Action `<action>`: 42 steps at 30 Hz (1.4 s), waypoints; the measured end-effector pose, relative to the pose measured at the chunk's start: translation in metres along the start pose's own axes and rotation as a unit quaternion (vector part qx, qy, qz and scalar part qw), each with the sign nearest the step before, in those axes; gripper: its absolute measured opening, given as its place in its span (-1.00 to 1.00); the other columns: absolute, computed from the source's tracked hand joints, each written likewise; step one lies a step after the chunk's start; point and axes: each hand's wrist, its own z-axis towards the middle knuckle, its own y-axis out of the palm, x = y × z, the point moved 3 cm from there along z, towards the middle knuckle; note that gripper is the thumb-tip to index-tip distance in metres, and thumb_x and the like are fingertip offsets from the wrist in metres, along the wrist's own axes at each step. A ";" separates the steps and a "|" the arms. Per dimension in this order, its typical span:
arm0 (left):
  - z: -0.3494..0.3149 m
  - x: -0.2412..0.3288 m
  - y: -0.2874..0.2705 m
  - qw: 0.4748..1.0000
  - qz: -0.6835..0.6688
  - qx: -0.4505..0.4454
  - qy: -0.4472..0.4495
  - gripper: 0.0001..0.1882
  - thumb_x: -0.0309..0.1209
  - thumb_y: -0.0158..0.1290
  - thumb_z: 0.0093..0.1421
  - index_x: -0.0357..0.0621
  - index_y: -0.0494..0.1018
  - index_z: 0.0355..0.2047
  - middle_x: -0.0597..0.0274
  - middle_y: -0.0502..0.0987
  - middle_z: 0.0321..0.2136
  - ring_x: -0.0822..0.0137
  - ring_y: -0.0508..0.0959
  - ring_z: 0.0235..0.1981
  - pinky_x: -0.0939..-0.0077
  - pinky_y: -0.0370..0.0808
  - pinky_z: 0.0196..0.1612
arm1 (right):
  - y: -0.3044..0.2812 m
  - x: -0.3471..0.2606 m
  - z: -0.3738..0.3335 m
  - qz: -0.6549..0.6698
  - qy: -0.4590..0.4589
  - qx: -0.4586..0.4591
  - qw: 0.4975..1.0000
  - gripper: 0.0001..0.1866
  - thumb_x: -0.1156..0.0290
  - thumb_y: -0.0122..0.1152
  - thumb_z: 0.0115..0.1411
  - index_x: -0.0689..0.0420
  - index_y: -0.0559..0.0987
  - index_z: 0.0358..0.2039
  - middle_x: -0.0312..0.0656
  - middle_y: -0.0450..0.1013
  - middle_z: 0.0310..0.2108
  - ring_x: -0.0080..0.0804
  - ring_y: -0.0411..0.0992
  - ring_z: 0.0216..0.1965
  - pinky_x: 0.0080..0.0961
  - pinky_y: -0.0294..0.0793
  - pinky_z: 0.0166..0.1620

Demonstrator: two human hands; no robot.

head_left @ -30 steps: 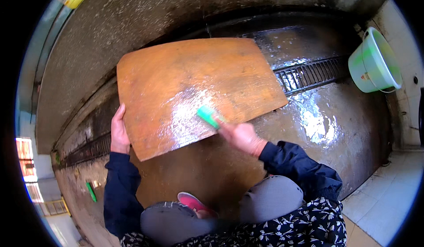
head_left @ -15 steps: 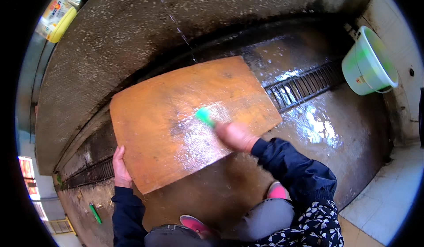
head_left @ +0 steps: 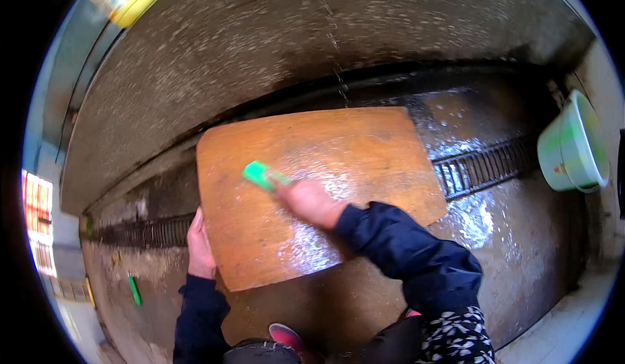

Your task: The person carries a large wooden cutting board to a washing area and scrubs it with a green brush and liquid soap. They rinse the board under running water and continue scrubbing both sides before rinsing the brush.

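A wet wooden board (head_left: 364,162) with rounded corners is tilted in front of me, its surface shining with water. My left hand (head_left: 200,250) grips its left edge, with some fingers hidden behind the wood. A bright green brush (head_left: 259,174) is in my right hand (head_left: 309,201), against the left-middle part of the board's face. Motion blurs the brush, and its underside is hidden. My right forearm crosses the board's lower right part.
A drain grate (head_left: 485,169) runs across the wet floor behind the board. At the right stands a pale green bucket (head_left: 556,152). Water drops fall before a rough concrete wall (head_left: 260,45). A green object (head_left: 134,290) lies on the floor at left; a yellow-and-white container (head_left: 140,3) sits at upper left.
My right hand has swept the brush leftward across the board. My left hand keeps its hold on the edge. The whole view has shifted, so the board and bucket appear lower and farther right.
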 end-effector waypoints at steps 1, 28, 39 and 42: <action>-0.001 0.000 0.003 1.000 -0.010 0.001 0.007 -0.47 -0.07 -0.26 0.37 -0.22 0.29 0.13 0.12 0.43 0.06 0.17 0.43 0.06 0.22 0.34 0.14 | 0.007 0.036 0.001 -0.038 -0.009 0.012 0.999 -0.77 0.29 -0.07 0.28 0.10 0.51 -0.21 0.02 0.47 -0.60 0.05 0.47 -0.55 -0.10 0.47 -0.46; 0.018 0.006 0.022 0.987 -0.090 -0.122 0.049 0.00 0.35 -0.38 0.21 -0.42 0.04 0.25 -0.15 0.23 0.20 0.02 0.29 0.18 0.14 0.21 0.23 | -0.043 0.005 0.014 -0.198 0.035 0.058 0.978 -0.54 0.28 -0.02 0.25 -0.01 0.30 0.17 -0.12 0.40 -0.71 -0.22 0.36 -0.77 -0.28 0.32 -0.71; 0.018 0.011 0.046 0.996 -0.007 -0.051 0.068 -0.22 0.16 -0.30 0.31 -0.38 0.21 0.16 0.01 0.39 0.08 0.21 0.38 0.10 0.31 0.29 0.18 | -0.047 0.022 0.049 -0.193 0.077 0.080 0.975 -0.69 0.27 -0.04 0.27 0.02 0.39 0.01 -0.11 0.44 -0.72 -0.14 0.42 -0.72 -0.22 0.34 -0.73; -0.003 0.014 0.046 0.992 0.072 -0.045 0.096 -0.59 -0.19 -0.19 0.37 -0.22 0.34 0.07 0.13 0.46 0.00 0.30 0.49 -0.04 0.37 0.43 0.05 | -0.002 -0.062 0.012 -0.064 -0.091 0.049 0.993 -0.68 0.21 0.02 0.26 -0.01 0.42 0.00 -0.08 0.43 -0.69 -0.08 0.43 -0.68 -0.18 0.39 -0.65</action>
